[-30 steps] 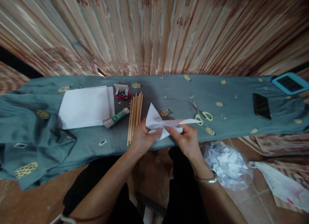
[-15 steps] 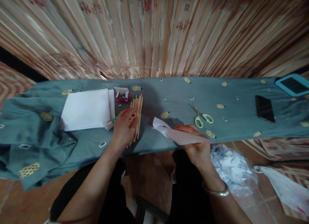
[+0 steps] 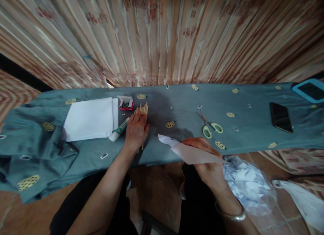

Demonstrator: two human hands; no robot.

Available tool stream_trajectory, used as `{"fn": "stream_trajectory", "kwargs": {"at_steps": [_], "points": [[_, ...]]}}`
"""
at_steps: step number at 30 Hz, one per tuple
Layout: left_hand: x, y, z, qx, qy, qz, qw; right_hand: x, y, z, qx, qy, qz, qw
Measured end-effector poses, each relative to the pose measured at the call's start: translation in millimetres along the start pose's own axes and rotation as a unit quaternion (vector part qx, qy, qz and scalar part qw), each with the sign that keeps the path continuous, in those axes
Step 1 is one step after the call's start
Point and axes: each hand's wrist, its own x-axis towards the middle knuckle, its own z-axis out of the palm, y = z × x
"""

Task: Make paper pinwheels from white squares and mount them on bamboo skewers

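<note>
A person grips a folded white paper in the right hand, while the left hand rests over wooden sticks; whether its fingers have closed on any cannot be told. The paper appears shaped, with no stick visibly joined to it. White sheets lie stacked left of the left hand, apparently unused. Print on the green-and-white carton beside that hand is too small to read.
</note>
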Motion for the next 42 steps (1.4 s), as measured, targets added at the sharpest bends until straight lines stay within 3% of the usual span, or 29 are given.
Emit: {"fn": "stream_trajectory", "kwargs": {"at_steps": [33, 38, 42], "points": [[1.5, 9.6, -11.2, 0.003, -0.068, -0.040, 0.997, 5.2, -1.8, 6.2, 0.021, -0.009, -0.006, 1.000], [-1.4, 8.8, -12.2, -0.055, -0.022, -0.028, 0.998, 7.6, 0.5, 12.3, 0.035, 0.005, -0.024, 0.999], [-5.5, 9.6, -18.2, -0.190, 0.013, -0.041, 0.981, 8.4, 0.1, 13.0, 0.034, -0.004, -0.026, 0.999]]}}
